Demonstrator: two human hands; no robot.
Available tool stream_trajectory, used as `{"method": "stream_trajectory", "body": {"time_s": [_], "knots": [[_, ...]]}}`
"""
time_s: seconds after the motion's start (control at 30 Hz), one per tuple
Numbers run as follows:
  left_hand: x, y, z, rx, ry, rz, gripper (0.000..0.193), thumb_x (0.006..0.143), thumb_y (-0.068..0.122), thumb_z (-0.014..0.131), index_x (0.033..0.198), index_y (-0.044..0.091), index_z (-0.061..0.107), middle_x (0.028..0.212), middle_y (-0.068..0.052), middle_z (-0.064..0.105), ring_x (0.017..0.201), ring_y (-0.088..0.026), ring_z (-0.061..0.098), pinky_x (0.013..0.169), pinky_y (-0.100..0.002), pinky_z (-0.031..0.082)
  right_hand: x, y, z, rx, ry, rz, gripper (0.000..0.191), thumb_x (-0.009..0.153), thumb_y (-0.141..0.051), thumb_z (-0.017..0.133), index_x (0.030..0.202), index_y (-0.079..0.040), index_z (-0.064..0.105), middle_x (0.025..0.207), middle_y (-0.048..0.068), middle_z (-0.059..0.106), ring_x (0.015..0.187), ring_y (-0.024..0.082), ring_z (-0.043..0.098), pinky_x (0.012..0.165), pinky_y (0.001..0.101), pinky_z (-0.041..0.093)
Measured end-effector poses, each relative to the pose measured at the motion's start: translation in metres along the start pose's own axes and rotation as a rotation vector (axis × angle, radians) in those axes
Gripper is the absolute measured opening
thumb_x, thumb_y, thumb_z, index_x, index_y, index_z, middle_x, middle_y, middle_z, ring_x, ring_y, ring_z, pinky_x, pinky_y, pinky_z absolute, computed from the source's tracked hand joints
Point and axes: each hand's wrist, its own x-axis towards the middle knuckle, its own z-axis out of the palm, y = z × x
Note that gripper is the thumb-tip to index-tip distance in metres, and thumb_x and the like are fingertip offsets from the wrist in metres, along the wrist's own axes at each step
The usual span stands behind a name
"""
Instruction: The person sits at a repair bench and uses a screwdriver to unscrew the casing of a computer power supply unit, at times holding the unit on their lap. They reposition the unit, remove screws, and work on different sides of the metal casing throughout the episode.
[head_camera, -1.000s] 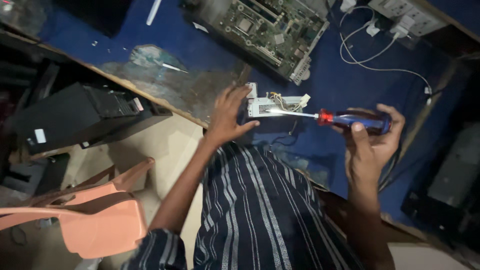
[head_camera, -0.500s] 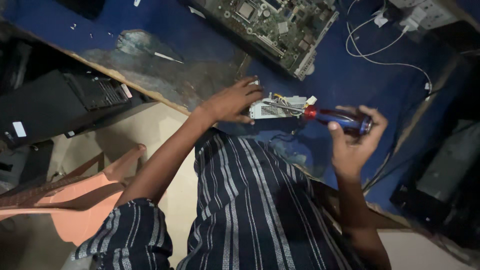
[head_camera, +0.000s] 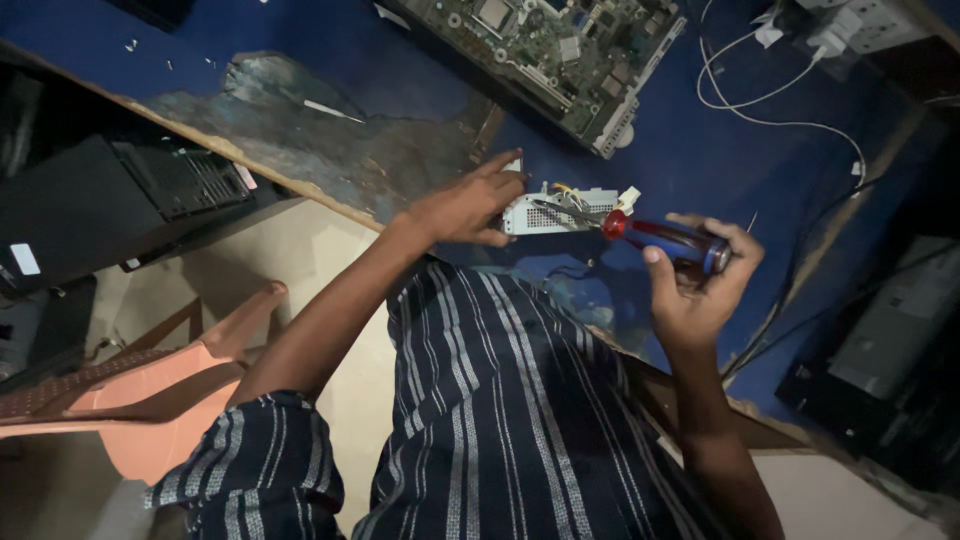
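Clearly, the work is midway: the small grey metal unit (head_camera: 560, 211) on the blue bench (head_camera: 690, 150) is steadied under the flattened, spread left hand (head_camera: 465, 205), while the blue-handled screwdriver (head_camera: 660, 238) is gripped by the closed right hand (head_camera: 700, 285), its tip set against the casing, which is not yet opened.

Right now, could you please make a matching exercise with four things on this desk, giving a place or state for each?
Things:
1. screwdriver
2. small white metal box
3. green circuit board
4. orange plastic chair

Places or states:
A. beside the desk, on the floor
B. held in the right hand
C. lying at the far side of the blue desk
D. under the left hand

Pairs: 1-B, 2-D, 3-C, 4-A
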Motion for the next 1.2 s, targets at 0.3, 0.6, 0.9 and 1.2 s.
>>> {"method": "stream_trajectory", "body": {"time_s": [0.3,0.6,0.9,1.2], "knots": [[0.002,0.011,-0.008,0.003,-0.063,-0.102,0.067,0.068,0.026,0.09,0.118,-0.005,0.057,0.135,-0.025,0.058,0.15,-0.047,0.027,0.118,-0.049,0.034,0.005,-0.006,0.003,-0.075,-0.056,-0.016,0.058,0.105,0.001,0.072,0.144,-0.006,0.03,0.133,0.024,0.059,0.126,0.024,0.066,0.106,0.0336,0.062],[0.002,0.013,-0.011,-0.005,-0.075,-0.118,0.074,0.068,0.026,0.09,0.125,-0.006,0.055,0.136,-0.023,0.057,0.15,-0.046,0.026,0.119,-0.047,0.036,0.008,-0.006,0.005,-0.096,-0.067,-0.019,0.058,0.104,0.002,0.072,0.144,-0.005,0.03,0.136,0.026,0.059,0.126,0.026,0.067,0.103,0.0335,0.062],[0.001,0.012,-0.012,0.0,-0.072,-0.088,0.079,0.067,0.026,0.09,0.13,-0.007,0.055,0.141,-0.021,0.055,0.151,-0.045,0.025,0.12,-0.047,0.035,0.011,-0.006,0.005,-0.107,-0.062,-0.036,0.057,0.104,0.003,0.073,0.143,-0.004,0.032,0.13,0.025,0.06,0.123,0.025,0.065,0.105,0.0331,0.059],[0.001,0.013,-0.011,0.0,-0.072,-0.105,0.08,0.068,0.026,0.09,0.13,-0.007,0.054,0.141,-0.02,0.055,0.15,-0.045,0.025,0.119,-0.046,0.034,0.01,-0.005,0.006,-0.085,-0.053,-0.023,0.058,0.104,0.001,0.073,0.144,-0.005,0.031,0.131,0.024,0.059,0.129,0.027,0.064,0.106,0.0348,0.06]]}}
